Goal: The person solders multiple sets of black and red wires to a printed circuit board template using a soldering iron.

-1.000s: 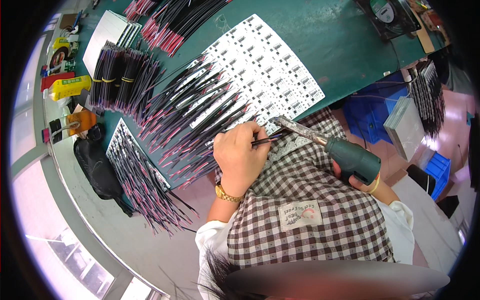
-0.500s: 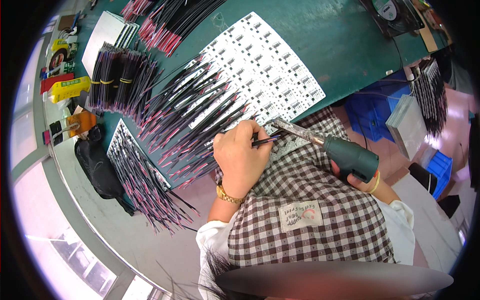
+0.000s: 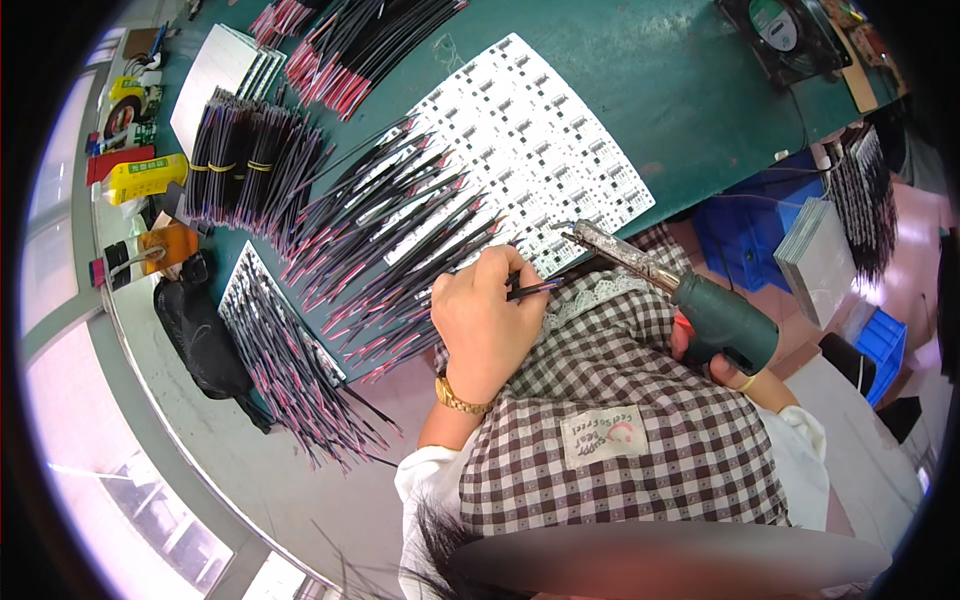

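Observation:
My left hand (image 3: 487,315) is closed, its thumb and fingers pinching a few thin black wires (image 3: 530,290) at the near edge of a white circuit board panel (image 3: 560,130). My right hand (image 3: 728,374) is wrapped round a dark green pistol-shaped soldering gun (image 3: 730,325), which hides much of its fingers. The gun's long metal barrel points up and left. Its tip is over the panel's near edge, to the right of my left fingertips and apart from them. Rows of black wires with reddish ends (image 3: 400,240) lie across the panel's left part.
Banded bundles of black wires (image 3: 235,165) stand at the left, with stacked white panels (image 3: 212,80) behind. A second wired panel (image 3: 270,310) lies near a black pouch (image 3: 200,340). A yellow bottle (image 3: 145,178) is far left; a fan (image 3: 785,35) stands far right. Blue crates (image 3: 740,235) sit below the table edge.
My right hand has drawn the soldering gun to the right, and its tip has moved away from my left fingertips. The left hand keeps its pinch on the wires, almost in place.

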Demonstrator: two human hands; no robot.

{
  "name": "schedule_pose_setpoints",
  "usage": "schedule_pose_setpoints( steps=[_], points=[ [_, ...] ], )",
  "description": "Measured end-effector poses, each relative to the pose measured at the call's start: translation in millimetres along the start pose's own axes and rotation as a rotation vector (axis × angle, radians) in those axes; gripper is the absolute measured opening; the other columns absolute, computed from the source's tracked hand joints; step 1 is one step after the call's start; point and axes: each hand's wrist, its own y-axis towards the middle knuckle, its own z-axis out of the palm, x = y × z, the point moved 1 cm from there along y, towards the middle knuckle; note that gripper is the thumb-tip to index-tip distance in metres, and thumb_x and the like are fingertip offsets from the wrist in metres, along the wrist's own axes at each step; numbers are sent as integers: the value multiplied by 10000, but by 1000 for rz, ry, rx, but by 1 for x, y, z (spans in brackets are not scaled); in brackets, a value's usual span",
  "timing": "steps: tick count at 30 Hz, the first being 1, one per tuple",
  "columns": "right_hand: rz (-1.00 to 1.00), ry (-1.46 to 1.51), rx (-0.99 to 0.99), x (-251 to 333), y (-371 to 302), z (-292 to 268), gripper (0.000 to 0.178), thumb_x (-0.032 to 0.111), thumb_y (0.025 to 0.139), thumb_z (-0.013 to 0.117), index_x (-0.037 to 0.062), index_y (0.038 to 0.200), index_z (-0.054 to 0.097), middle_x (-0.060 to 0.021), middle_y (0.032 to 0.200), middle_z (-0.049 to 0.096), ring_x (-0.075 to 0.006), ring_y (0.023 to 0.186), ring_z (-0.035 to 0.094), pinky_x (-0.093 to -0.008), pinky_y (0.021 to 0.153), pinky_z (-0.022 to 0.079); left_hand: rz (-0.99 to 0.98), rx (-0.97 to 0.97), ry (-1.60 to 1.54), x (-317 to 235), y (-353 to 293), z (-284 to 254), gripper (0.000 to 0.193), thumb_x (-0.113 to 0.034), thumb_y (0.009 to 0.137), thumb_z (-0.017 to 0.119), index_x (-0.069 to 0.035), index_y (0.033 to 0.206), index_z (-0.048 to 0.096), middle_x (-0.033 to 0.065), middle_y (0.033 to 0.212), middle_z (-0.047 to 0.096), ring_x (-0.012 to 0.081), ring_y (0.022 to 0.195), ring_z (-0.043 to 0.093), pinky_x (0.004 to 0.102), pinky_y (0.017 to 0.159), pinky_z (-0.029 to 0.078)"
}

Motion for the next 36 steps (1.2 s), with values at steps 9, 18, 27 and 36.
schedule_pose_setpoints(
  steps=[9, 18, 27, 36],
  points=[
    [16, -100, 68, 10, 3, -5, 483, 402, 853, 607, -9, 1103, 571, -62, 811, 598, -169, 710, 567, -306, 679, 457, -50, 80, -36, -1, 3, -6, 142, -68, 660, 705, -119, 749, 607, 3, 617, 595, 209, 540, 555, 319, 594, 410],
    [179, -295, 133, -6, -23, -20, 728, 427, 805, 703, -35, 1298, 431, -106, 1156, 579, -197, 1051, 556, -336, 925, 427, -54, 129, 4, 0, 1, -9, 107, -83, 662, 699, -111, 743, 636, 19, 609, 598, 207, 543, 567, 323, 586, 432],
    [180, -287, 122, -9, -24, -23, 742, 445, 802, 702, -6, 1323, 425, -120, 1236, 537, -221, 1132, 520, -356, 969, 404, -73, 135, -39, -2, 3, -9, 141, -106, 641, 732, -144, 696, 607, 19, 561, 558, 218, 536, 559, 343, 590, 387],
    [23, -48, 55, 5, -5, -7, 428, 335, 848, 649, -4, 1100, 581, -58, 860, 599, -165, 757, 575, -292, 701, 473, 30, 172, 8, 1, 1, -11, 139, -80, 664, 712, -133, 739, 607, 20, 578, 559, 206, 531, 546, 332, 562, 367]
  ],
)
